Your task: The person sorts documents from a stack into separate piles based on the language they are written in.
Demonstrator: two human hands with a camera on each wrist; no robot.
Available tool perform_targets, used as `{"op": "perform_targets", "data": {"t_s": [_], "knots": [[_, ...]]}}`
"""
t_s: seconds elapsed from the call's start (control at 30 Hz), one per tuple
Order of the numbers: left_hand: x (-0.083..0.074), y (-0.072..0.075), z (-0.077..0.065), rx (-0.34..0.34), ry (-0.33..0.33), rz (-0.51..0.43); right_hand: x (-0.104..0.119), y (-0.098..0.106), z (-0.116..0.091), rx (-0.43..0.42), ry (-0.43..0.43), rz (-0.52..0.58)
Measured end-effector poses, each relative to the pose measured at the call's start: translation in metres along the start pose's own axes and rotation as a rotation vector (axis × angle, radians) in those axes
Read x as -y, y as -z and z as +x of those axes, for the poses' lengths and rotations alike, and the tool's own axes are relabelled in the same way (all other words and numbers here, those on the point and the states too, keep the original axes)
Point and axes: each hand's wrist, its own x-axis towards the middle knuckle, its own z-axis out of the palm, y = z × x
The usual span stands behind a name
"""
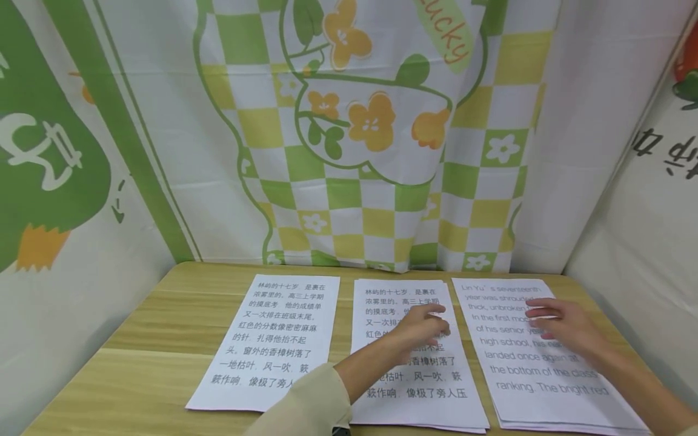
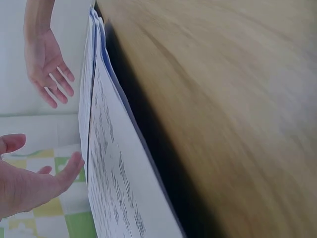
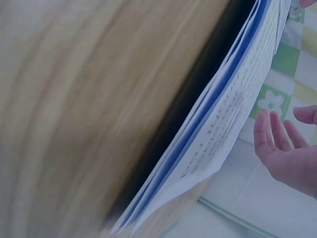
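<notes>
Patterned cloth [image 1: 349,212] hanging at the far side of a wood-grain surface [image 1: 136,351].
Left papers [image 1: 267,345], middle papers [image 1: 420,387] and right papers [image 1: 518,387] lie side by side on the surface; the first two bear Chinese characters, the last English text. The left hand [image 1: 422,327] is over the middle papers, fingers loosely bent; the right hand [image 1: 567,327] is over the right papers, fingers relaxed. Both hands are empty.
</notes>
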Motion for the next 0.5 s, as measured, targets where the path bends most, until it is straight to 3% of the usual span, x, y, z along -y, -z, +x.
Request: {"op": "perform_targets", "data": {"t_s": [0.3,0.5], "knots": [[0.005,0.027,-0.007,0.006,-0.017,0.063,0.017,-0.016,0.003,0.04,0.043,0.038],[0.008,0.039,-0.012,-0.002,-0.045,0.052,0.032,-0.028,0.003,0.09,0.051,0.063]]}}
